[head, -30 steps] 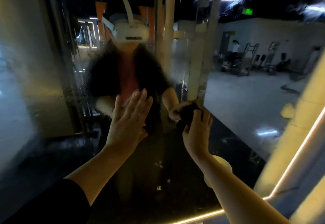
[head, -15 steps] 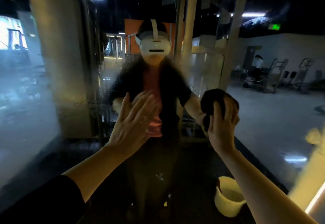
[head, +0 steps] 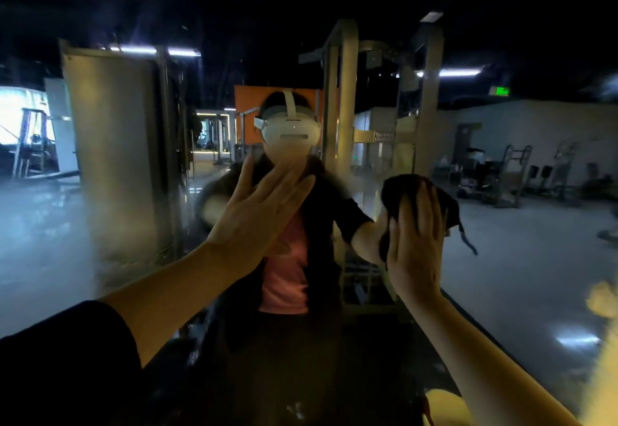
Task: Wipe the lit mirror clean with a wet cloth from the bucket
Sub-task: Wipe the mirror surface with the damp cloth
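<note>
The large mirror [head: 110, 174] fills the view and reflects a dark gym and a person in a white headset. My left hand [head: 259, 215] lies flat on the glass with straight fingers, at centre. My right hand [head: 414, 245] presses a dark wet cloth [head: 401, 191] against the mirror to the right of it; the fingers lie spread over the cloth and a loose strand hangs off its right side. A pale bucket [head: 441, 407] shows partly at the bottom right, below my right forearm.
The mirror's left part looks hazy and streaked. Reflected in the glass are a metal frame [head: 344, 131], gym machines [head: 511, 174] at the right and a lit floor. A blurred yellow edge [head: 602, 342] stands at the far right.
Both hands have moved up the glass, the cloth sliding up and to the right. My view has tilted upward, so the lit edge strip has dropped out of sight.
</note>
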### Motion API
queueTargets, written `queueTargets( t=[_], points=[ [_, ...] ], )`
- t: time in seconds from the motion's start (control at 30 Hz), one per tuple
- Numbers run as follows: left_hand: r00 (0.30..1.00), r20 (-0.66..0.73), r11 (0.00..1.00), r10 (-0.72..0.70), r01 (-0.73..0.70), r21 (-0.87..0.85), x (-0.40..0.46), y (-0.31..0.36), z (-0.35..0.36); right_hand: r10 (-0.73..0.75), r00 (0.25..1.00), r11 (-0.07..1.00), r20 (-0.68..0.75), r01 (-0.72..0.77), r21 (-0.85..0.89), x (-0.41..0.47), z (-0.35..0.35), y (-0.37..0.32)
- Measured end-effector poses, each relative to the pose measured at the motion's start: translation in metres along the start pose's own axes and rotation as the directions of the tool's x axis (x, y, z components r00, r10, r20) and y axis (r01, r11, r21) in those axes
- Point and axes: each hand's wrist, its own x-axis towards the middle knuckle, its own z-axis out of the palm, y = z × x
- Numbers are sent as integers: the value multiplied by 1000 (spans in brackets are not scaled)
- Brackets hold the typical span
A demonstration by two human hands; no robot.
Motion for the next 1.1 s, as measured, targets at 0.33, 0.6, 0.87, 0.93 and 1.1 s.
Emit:
queueTargets(
  t=[0.33, 0.6, 0.87, 0.93, 1.1],
  points=[
    [998, 53, 993, -28, 22, 115, -1, 3, 10, -177, 969, 984, 173, 176, 23, 7, 2, -9],
    [999, 45, 983, -27, 19, 181, 1, 4, 13, 3, 996, 998, 88, -8, 56, 55, 1, -41],
    [989, -134, 992, 56, -41, 118, 22, -30, -31, 416, 908, 903, -55, -406, 139, 79, -21, 19],
    [990, -129, 992, 49, -33, 122, 35, -43, -38, 424, 905, 902, -42, -418, 111, 109, -18, 13],
    [998, -41, 987, 41, -34, 157, 56, -60, -36, -66, 996, 992, 68, 58, 116, 87, -5, -47]
  ],
)
